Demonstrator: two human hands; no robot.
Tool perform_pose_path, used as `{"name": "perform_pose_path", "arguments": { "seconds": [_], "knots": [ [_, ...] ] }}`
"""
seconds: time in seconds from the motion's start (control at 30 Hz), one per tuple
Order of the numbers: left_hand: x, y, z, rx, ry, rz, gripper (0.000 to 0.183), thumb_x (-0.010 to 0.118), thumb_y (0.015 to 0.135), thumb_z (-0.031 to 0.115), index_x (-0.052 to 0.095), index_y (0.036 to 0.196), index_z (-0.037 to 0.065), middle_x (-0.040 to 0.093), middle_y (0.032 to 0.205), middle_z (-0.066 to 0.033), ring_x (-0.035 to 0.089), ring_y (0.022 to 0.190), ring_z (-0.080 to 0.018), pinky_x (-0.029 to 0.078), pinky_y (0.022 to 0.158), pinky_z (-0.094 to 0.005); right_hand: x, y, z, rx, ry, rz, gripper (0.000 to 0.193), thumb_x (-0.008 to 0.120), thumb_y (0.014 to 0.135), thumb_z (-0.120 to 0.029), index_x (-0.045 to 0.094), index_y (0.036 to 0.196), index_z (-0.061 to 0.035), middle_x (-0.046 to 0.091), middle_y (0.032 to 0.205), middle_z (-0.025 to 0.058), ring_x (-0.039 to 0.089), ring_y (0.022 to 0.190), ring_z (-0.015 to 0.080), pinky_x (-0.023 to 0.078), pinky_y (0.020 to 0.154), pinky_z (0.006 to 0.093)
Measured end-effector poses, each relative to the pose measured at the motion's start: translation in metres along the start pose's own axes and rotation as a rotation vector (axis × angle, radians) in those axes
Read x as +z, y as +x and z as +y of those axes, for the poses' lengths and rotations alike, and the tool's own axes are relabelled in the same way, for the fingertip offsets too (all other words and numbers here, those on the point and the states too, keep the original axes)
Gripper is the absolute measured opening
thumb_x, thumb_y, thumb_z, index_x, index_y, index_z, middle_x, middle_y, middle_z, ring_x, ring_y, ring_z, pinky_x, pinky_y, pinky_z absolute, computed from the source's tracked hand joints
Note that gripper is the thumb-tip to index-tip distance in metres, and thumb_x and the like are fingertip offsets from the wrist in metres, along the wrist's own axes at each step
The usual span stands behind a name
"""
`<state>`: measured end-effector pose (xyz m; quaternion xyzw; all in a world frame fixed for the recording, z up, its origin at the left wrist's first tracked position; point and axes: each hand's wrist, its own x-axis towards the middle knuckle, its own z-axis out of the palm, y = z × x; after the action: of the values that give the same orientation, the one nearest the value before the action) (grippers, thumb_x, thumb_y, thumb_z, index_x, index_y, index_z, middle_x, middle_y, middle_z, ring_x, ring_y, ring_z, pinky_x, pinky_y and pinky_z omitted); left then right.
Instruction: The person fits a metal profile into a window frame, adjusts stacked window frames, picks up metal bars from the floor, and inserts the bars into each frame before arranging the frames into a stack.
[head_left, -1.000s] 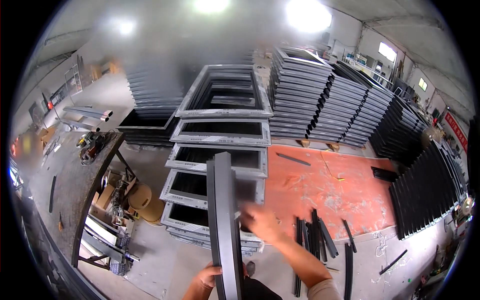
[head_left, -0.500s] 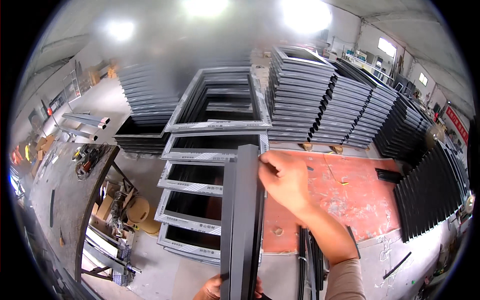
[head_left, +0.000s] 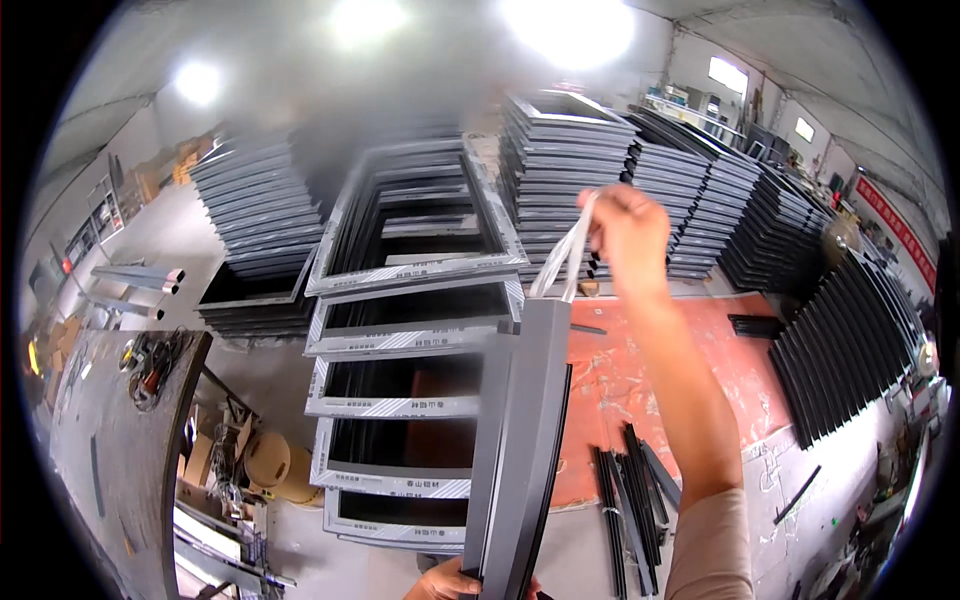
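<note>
Grey metal profiles [head_left: 535, 420], long and channelled, stand tilted in front of me with their far end up. Low at the picture's bottom edge, my left hand [head_left: 447, 580] grips their near end, its fingers partly hidden behind them. My right hand [head_left: 630, 228] is raised beyond the far end, closed on a whitish, see-through plastic strip [head_left: 568, 250]. That strip stretches taut down to the profiles' upper end. Just left of the profiles lies a stack of grey rectangular frames [head_left: 395, 405], fanned out toward me.
More frame stacks [head_left: 565, 180] rise behind. Loose black bars [head_left: 630, 510] lie on the floor right of the profiles, beside a reddish sheet [head_left: 690, 370]. A workbench [head_left: 100, 450] with a corded tool stands left, near a round tan drum [head_left: 275, 465]. Dark slatted pieces [head_left: 850, 350] lean at right.
My right hand has moved up and right from the profiles' end, drawing the plastic strip out. The profiles and my left hand have shifted slightly right in the view.
</note>
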<state>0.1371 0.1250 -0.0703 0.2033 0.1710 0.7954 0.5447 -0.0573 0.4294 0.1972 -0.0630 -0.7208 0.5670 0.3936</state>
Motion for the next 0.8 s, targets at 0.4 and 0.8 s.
{"name": "perform_pose_path", "arguments": {
  "seconds": [0.4, 0.8],
  "knots": [
    [-0.044, -0.089, 0.116, 0.063, -0.132, 0.107, 0.101, 0.079, 0.067, 0.025, 0.027, 0.151, 0.004, 0.061, 0.114, -0.0304, 0.062, 0.102, -0.0481, 0.05, 0.086, -0.0583, -0.292, -0.045, 0.126, 0.013, -0.736, 0.937, 0.022, 0.065, 0.089, -0.024, 0.073, 0.088, -0.0037, 0.068, 0.071, 0.0054, 0.063, 0.061, 0.0148, 0.049, 0.055, 0.0323],
    [-0.056, -0.066, 0.163, 0.108, 0.053, 0.219, 0.078, 0.077, 0.071, 0.024, 0.045, 0.137, -0.001, 0.061, 0.116, -0.0277, 0.064, 0.104, -0.0439, 0.052, 0.089, -0.0561, -0.121, -0.34, 0.109, 0.39, -0.666, -0.01, 0.027, 0.063, 0.093, -0.007, 0.063, 0.12, -0.0002, 0.069, 0.108, 0.0119, 0.065, 0.097, 0.0224, 0.053, 0.078, 0.0332]
  ]
}}
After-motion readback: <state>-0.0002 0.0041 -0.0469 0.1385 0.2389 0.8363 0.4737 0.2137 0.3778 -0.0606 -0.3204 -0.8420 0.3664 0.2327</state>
